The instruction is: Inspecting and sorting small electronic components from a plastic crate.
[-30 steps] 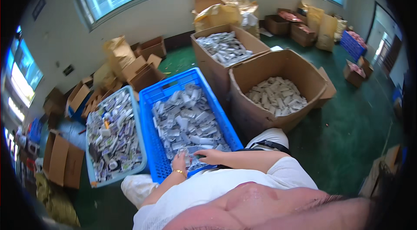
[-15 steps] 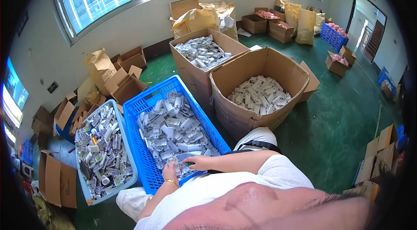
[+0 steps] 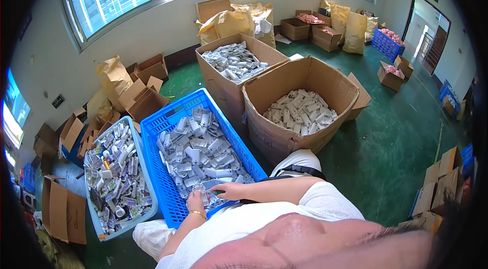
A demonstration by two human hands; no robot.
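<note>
At the near edge of the blue plastic crate (image 3: 152,167), my left hand (image 3: 195,202) grips a small clear plastic case (image 3: 200,188). My right hand (image 3: 230,190) comes in from the right, its fingers closed close beside that case. A small dark bit shows by the right fingertips, too small to name. Grey and clear plastic cases (image 3: 201,142) of similar shape fill the crate in a loose heap. To its left, a pale blue tub (image 3: 155,207) holds mixed small plastic pieces.
Beyond the crate stands a large carton (image 3: 249,97) of grey cases. Another carton (image 3: 284,142), by my knee, holds whitish cases. Empty boxes (image 3: 145,103) and paper sacks (image 3: 114,78) line the left wall. More boxes (image 3: 442,182) stand at the right.
The whole view has shifted slightly left. Both hands stay together at the crate's near edge, and the left still grips the clear case.
</note>
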